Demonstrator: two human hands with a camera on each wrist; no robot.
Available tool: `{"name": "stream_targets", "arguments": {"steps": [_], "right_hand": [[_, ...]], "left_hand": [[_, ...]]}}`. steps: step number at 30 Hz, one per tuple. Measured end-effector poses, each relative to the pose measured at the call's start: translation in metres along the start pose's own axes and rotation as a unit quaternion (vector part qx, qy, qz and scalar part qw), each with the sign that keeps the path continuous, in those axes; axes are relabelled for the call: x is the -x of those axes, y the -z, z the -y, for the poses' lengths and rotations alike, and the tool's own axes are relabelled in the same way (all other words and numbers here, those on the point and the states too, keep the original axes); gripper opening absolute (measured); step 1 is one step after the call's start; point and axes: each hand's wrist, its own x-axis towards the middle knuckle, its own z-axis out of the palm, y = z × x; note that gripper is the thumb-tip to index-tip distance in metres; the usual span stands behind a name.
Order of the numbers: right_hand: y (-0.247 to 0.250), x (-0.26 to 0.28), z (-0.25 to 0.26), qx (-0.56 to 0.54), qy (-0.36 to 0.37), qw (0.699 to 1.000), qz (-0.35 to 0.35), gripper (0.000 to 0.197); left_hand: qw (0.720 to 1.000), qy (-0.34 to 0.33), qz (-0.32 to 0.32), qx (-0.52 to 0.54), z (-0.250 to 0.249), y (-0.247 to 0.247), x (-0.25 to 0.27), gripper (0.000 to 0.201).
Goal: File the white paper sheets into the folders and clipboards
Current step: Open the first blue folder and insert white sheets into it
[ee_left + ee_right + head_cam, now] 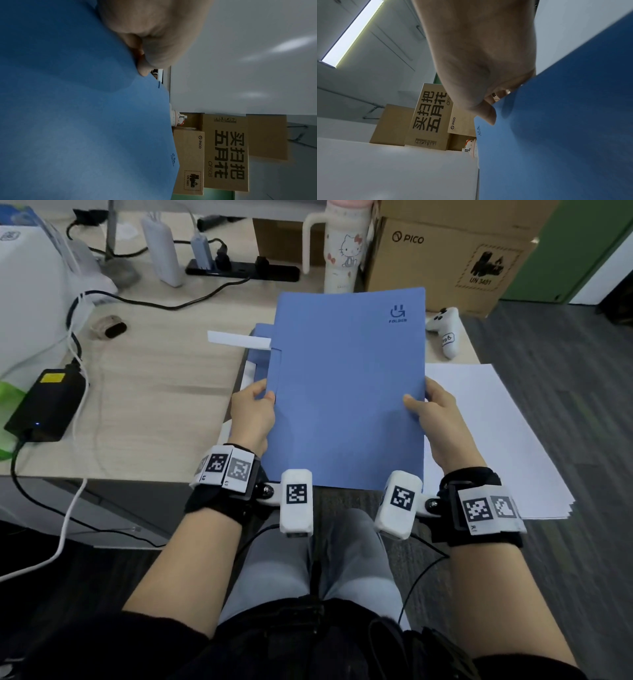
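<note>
1. Wooden desk (144, 385); grey carpet floor to the right of it. White wall and a ceiling light strip show in the wrist views.
2. Landmark: blue folder (346, 392), closed, tilted up over the desk's near edge.
3. Left of the folder: black power adapter (48, 402), cables, power strip (239, 270).
4. My left hand (253, 416) pinches the folder's left edge, thumb on top.
5. Behind the folder: Hello Kitty tumbler (342, 251), PICO cardboard box (445, 258).
6. My right hand (438, 419) grips the folder's right edge, thumb on the cover.
7. Right of the folder: stack of white paper sheets (496, 440), white controller (445, 330).
</note>
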Motion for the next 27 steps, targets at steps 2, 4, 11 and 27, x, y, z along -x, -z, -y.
{"name": "stream_targets", "arguments": {"steps": [2, 4, 11, 27], "right_hand": [[0.003, 0.003, -0.001, 0.002, -0.004, 1.0, -0.007, 0.032], [0.007, 0.006, -0.001, 0.006, -0.001, 1.0, -0.007, 0.026], [0.013, 0.018, 0.005, -0.022, 0.04, 0.999, 0.016, 0.03], [-0.071, 0.017, 0.042, -0.016, 0.133, 0.98, 0.148, 0.044]], "left_hand": [[1.0, 0.001, -0.008, -0.014, 0.004, -0.002, -0.002, 0.03], [0.999, 0.005, -0.017, -0.035, 0.009, -0.003, -0.006, 0.031], [0.997, 0.019, -0.057, -0.051, 0.013, -0.009, -0.015, 0.025], [0.977, -0.019, 0.183, -0.108, -0.008, 0.018, 0.008, 0.026]]}}
